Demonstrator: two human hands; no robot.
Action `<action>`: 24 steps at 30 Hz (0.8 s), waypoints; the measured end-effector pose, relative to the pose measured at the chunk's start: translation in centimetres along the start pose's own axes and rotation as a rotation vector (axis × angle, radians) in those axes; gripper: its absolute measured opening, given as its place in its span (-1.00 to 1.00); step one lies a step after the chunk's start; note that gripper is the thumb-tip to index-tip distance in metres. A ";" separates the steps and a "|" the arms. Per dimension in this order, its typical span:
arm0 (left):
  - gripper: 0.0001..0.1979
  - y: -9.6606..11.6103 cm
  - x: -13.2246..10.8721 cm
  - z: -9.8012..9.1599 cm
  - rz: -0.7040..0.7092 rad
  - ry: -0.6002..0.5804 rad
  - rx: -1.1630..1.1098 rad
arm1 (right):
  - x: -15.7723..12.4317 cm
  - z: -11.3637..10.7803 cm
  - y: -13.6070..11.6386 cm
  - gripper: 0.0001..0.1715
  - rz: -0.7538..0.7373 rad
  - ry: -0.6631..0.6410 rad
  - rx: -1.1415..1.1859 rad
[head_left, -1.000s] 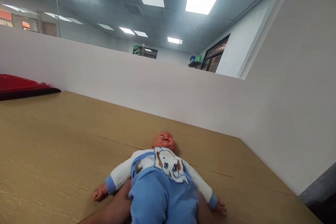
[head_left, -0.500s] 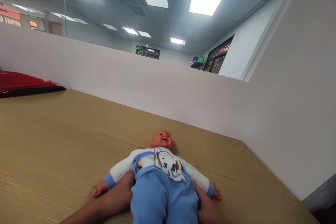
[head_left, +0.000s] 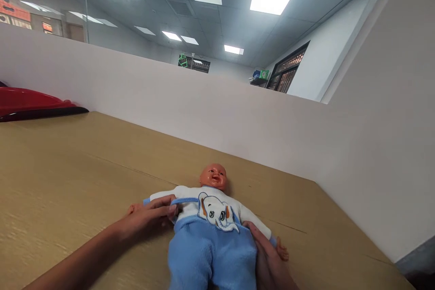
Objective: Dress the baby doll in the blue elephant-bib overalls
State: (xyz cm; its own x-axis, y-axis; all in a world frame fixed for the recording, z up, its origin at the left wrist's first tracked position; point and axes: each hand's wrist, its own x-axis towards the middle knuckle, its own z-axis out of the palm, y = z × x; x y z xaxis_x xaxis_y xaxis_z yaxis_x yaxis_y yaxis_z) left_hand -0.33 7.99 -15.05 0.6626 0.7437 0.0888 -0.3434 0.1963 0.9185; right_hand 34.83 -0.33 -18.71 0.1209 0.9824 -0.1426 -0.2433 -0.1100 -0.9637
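Observation:
A baby doll lies on its back on the wooden tabletop, head toward the wall, arms spread. It wears a white long-sleeved top and light blue overalls with an elephant patch on the bib. Beside the doll's chest, my left hand pinches the blue strap at its side edge. Along the other side, my right hand has its fingertips on the overalls at the waist; the rest of its fingers are hidden behind the cloth. Below the thighs, the doll's legs run out of view.
A low white partition stands behind the tabletop and turns along the right side. Glossy red and black objects sit at the far left against it. Above the partition are ceiling lights and a window.
My left hand has come out from beside the doll's body and moved up to the strap. My right hand has slid up slightly, its fingertips now showing at the waist.

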 end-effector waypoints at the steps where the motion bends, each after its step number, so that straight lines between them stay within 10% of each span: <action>1: -0.67 -0.1 0.1 0.1 0.008 0.014 0.031 | 0.1 0.2 -0.4 -0.43 0.018 -0.016 0.004; 13: -0.35 -0.4 -0.7 1.7 0.036 0.251 0.584 | -0.1 0.7 -4.6 -0.47 -0.193 -0.176 -0.537; 16: -0.48 0.6 -0.9 2.0 0.053 0.156 0.713 | -0.8 0.9 -5.3 -0.52 -0.214 -0.273 -0.542; 19: -0.57 1.2 -0.9 2.1 0.106 0.015 0.767 | -0.6 0.7 -5.4 -0.42 -0.131 -0.124 -0.536; 24: -0.33 -0.6 -1.0 0.8 -0.076 0.155 0.704 | 0.2 0.1 -4.3 -0.34 -0.052 0.168 -0.727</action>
State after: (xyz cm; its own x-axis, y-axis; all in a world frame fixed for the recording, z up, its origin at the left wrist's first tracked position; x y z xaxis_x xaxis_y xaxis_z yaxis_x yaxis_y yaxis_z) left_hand -0.23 6.58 -15.41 0.5476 0.8367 0.0071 0.2446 -0.1682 0.9549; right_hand 35.77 0.34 -14.54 0.2747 0.9591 -0.0689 0.4569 -0.1932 -0.8683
